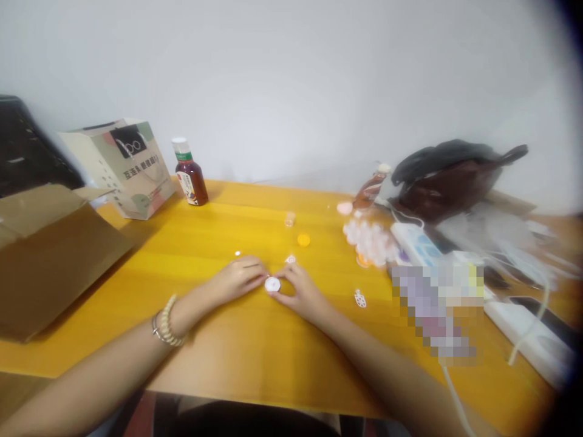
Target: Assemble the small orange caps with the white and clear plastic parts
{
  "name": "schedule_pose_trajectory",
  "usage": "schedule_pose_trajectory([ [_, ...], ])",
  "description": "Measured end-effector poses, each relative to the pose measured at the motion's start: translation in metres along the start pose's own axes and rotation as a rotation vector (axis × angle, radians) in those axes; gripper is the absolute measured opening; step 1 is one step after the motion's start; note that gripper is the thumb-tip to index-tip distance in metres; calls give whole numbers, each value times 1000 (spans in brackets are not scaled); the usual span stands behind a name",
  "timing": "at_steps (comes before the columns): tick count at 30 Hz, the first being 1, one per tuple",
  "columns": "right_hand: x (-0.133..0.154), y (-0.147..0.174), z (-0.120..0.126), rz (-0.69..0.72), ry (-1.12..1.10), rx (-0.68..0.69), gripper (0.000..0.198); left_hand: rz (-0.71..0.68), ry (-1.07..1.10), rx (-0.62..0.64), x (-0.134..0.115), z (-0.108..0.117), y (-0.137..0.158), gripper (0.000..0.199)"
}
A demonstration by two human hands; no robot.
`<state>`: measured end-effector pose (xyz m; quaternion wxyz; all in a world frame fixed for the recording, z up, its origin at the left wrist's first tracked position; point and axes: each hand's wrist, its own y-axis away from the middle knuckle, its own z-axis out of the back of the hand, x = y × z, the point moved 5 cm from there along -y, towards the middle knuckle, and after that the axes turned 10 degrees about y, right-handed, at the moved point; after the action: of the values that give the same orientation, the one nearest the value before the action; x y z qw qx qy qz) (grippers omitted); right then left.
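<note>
A small white round disc (272, 284) is pinched between the thumb and index finger of my right hand (304, 292), just above the table. From the other side my left hand (240, 277) meets the disc's edge with its fingers pressed together; whether they grip something tiny is too small to tell. Just beyond my fingers lies a white cut-out piece (290, 260). Another white cut-out piece (360, 298) rests to the right. Farther back are a yellow-orange disc (303, 240) and a small clear container (289, 219). A tiny white piece (237, 253) lies behind my left hand.
On the left stand a cardboard box (59, 261), a paper bag (136, 170) and a sauce bottle (192, 179). Blurred pale round containers (371, 240), a second bottle (371, 189), a dark bag (449, 182) and power strips (528, 337) with cables crowd the right side.
</note>
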<state>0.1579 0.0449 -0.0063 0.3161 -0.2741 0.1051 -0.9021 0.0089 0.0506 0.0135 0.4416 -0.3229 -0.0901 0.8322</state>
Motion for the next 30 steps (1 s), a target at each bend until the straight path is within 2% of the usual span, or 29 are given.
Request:
schedule_pose_trajectory([
  [4,-1,0,-2,10,-15,-2,24,-24,44,61,-6,-8,-1,22],
  [10,0,0,-2,7,-19,5,24,-36,-28,88,-1,-13,0,23],
  [19,0,-1,-3,-10,-14,25,24,-73,-143,112,-8,-11,1,26],
  [25,0,0,-2,3,-24,8,23,-26,-54,95,-5,-10,0,23],
  [30,0,0,-2,-3,-31,1,21,-41,-69,176,-16,-2,0,19],
])
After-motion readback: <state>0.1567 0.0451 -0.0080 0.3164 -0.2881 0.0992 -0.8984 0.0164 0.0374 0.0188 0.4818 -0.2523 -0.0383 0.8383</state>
